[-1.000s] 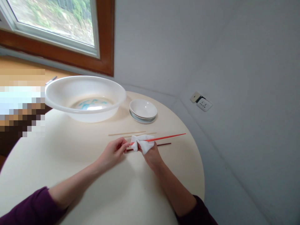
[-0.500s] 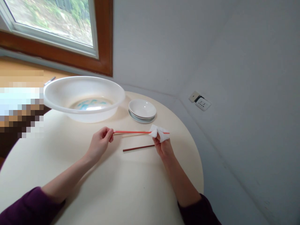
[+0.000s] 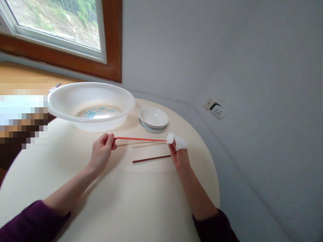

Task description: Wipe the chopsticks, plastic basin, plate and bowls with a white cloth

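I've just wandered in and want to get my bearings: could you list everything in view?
Table: one, cream, in the middle
Red stick: one, orange-red, held above the table
Cloth: one, white, at the red stick's right end
Pale sticks: two, beige, on the table
Dark stick: one, brown, on the table, nearest the person
Basin: one, translucent white, far left of the table
Stacked dishes: at least two, white and bluish, right of the basin
Window: one, brown-framed, upper left
Wall fittings: two, beige and white, right
Wooden surface: one, tan, left; pixelation hides part
Sleeves: two, purple, lower corners
Hands: two, bare; left hand grips the red stick, right hand the cloth
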### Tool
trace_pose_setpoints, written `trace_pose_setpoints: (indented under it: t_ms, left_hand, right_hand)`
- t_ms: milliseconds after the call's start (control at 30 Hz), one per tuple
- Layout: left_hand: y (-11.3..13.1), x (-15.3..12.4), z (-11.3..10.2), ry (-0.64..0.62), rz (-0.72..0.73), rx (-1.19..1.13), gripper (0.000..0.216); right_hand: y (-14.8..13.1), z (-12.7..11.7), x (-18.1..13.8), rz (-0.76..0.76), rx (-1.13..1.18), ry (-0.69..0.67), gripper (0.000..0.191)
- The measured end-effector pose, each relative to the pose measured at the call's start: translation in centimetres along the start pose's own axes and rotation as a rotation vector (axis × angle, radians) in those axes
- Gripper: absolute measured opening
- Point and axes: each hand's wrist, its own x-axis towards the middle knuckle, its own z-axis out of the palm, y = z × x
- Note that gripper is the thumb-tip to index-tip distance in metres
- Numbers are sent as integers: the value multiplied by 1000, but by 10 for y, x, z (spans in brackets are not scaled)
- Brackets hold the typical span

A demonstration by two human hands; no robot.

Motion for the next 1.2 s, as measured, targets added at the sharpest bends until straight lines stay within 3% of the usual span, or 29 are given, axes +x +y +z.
trace_pose_setpoints:
  t_ms: [167, 433, 633, 767, 867, 1200]
  left_hand:
    - [3, 0, 0, 38, 4, -7, 32]
    - [9, 1, 0, 93, 44, -92, 34]
    - [26, 0, 1, 114, 20, -258, 23]
    - [34, -1, -1, 7, -113, -411, 34]
    - [34, -4, -1, -110, -142, -428, 28]
    - [26, -24, 8, -316, -11, -13, 28]
  right_hand:
    - [0, 1, -4, -115, -138, -29, 23]
    - [-6, 2, -13, -334, -424, -246, 3]
    - [-4, 1, -17, -315, -551, -332, 6]
    - [-1, 6, -27, -281, -544, -388, 7]
    - [2, 12, -38, -279, -556, -438, 3]
    - [10, 17, -60, -321, -761, -685, 8]
